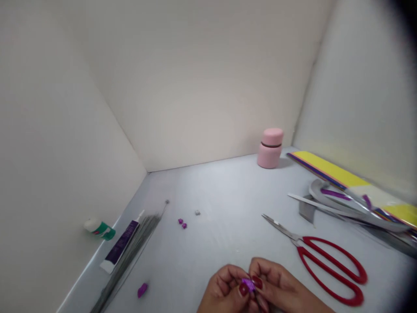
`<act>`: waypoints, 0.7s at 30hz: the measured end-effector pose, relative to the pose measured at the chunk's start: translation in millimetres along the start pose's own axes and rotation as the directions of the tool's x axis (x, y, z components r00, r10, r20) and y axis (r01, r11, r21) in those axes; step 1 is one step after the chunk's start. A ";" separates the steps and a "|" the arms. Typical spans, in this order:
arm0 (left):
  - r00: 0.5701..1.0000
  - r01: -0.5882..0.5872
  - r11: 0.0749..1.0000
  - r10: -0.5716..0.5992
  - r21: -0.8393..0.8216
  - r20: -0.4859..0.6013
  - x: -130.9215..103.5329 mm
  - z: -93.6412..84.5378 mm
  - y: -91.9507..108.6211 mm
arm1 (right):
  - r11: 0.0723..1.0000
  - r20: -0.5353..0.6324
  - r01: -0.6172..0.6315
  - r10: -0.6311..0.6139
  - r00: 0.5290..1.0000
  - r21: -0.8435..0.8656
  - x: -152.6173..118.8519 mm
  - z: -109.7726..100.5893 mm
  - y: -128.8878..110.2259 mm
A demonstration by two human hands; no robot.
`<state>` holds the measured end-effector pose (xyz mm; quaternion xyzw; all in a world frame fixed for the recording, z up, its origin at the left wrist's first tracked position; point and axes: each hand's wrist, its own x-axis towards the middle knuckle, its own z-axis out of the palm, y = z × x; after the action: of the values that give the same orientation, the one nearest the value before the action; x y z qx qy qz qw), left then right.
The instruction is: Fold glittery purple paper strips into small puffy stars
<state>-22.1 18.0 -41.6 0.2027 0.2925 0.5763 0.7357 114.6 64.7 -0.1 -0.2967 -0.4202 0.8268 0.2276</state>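
Observation:
At the bottom of the head view my left hand point(226, 289) and my right hand point(276, 284) meet, fingertips almost touching. Pinched between both thumbs and fingers is a small crumpled piece of shiny purple paper point(248, 284). A thin dark stem or wire seems to run down from it, partly hidden by the fingers. Right of my hands lie scissors point(295, 238) with red handles, their blades together. Another purple piece point(142, 290) rests on the table to the left. Farther off are two tiny purple bits point(182, 223) and a small silver bit point(197, 212).
On the left lie a bundle of thin grey wires point(130, 256), a purple glue tube point(122, 245) and a green-and-white bottle point(100, 229). A pink jar point(270, 148) stands at the back. Yellow sheets point(329, 167) and silver strips point(339, 206) line the right wall.

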 end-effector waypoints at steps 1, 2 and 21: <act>1.000 0.001 1.000 -0.001 0.003 0.006 -0.6 -0.7 1.3 | 1.000 0.007 0.010 -0.010 1.000 -0.004 0.6 -0.8 0.9; 1.000 0.004 1.000 -0.004 0.004 0.011 -0.9 -1.1 2.4 | 1.000 0.010 0.013 -0.013 1.000 -0.006 1.2 -1.4 1.3; 0.988 -0.121 0.957 0.141 0.262 -0.058 -5.9 -2.2 -6.4 | 0.989 0.010 0.010 -0.009 1.000 -0.148 -1.3 -5.0 -2.0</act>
<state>-20.0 10.6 -46.2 0.2934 0.3788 0.5882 0.6515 119.2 67.9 -0.4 -0.3070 -0.4827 0.7936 0.2072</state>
